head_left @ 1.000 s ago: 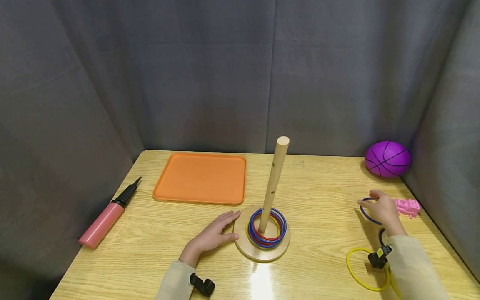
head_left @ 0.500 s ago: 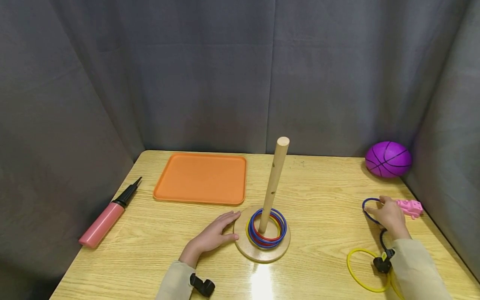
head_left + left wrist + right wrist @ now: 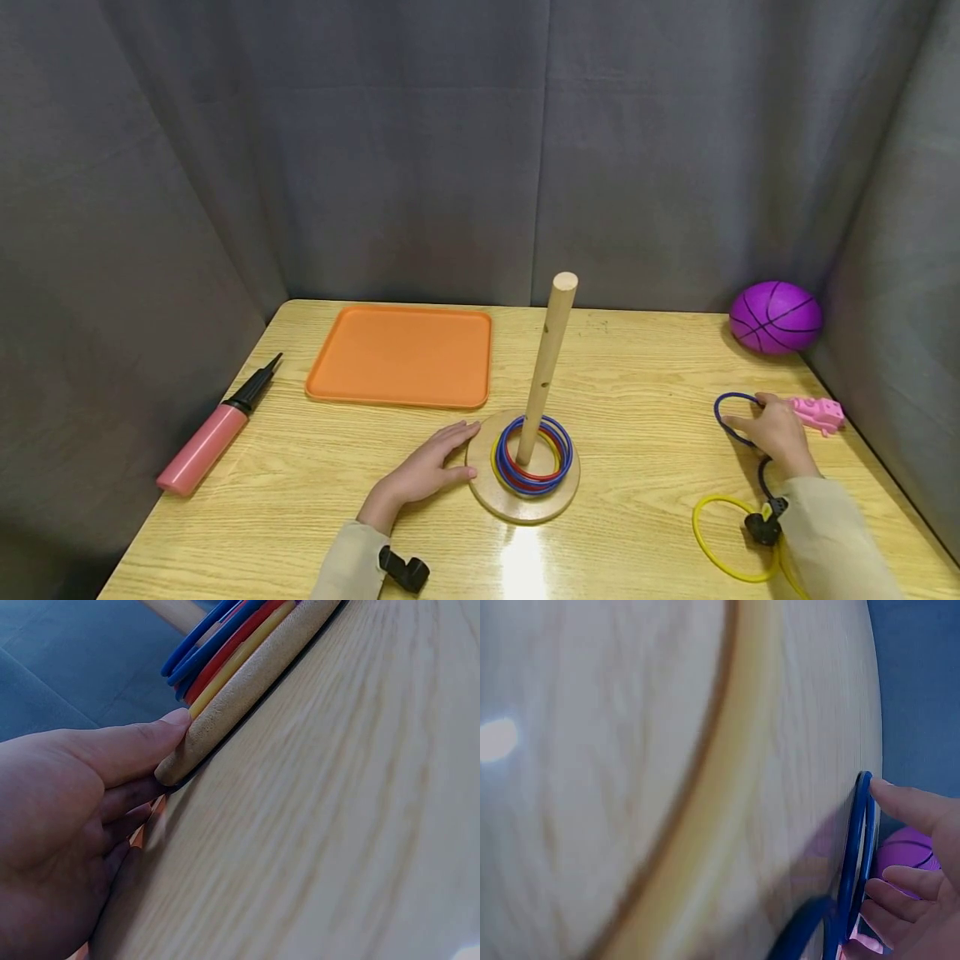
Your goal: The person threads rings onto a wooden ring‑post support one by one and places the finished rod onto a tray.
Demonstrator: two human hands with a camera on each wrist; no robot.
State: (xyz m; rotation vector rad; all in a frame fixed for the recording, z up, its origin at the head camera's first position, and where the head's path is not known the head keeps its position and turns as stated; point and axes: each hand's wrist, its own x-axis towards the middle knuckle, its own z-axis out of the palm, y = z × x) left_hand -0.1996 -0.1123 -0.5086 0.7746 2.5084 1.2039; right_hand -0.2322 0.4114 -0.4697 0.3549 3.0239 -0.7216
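My left hand [image 3: 426, 473] touches the left edge of a round wooden base [image 3: 491, 498], fingers extended. The left wrist view shows its thumb [image 3: 146, 742] against the base's rim. A wooden pole [image 3: 547, 358] rises from the base, and several blue, red and yellow rings [image 3: 567, 458] lie around its foot. On the right, my right hand [image 3: 780, 433] holds a blue ring [image 3: 717, 415] between thumb and fingers, low over the table. Another blue ring [image 3: 762, 477] lies partly under the right wrist. In the right wrist view, the thumb meets the held ring's rim.
Yellow rings [image 3: 697, 525] lie beside the right sleeve. A pink toy [image 3: 821, 414] is just right of the right hand, with a purple ball [image 3: 776, 318] behind. An orange tray [image 3: 405, 357] sits at back left, and a pink hand pump [image 3: 204, 450] lies at the left edge.
My right hand has moved slightly right and down since a second ago. The blue ring shifted right, then back left. My left hand stays at the base.
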